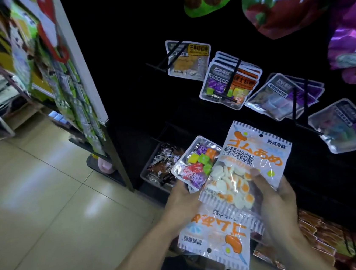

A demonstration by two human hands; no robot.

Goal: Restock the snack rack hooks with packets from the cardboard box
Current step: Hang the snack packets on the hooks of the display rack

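In front of the black rack, your right hand (277, 199) grips the glossy white egg-candy packet (248, 160); your left hand (180, 203) holds other packets. It is light and slippery: pinch near the hang hole

a shop aisle seen from above. the floor (36, 206) is pale beige glossy tile with thin dark seams, and soft patches of overhead light reflect off it. on the left stands a shelf unit (16, 64) with a white upright post (84, 63) at its near corner. the right half is a dark, almost black display wall (123, 52), dimly lit.
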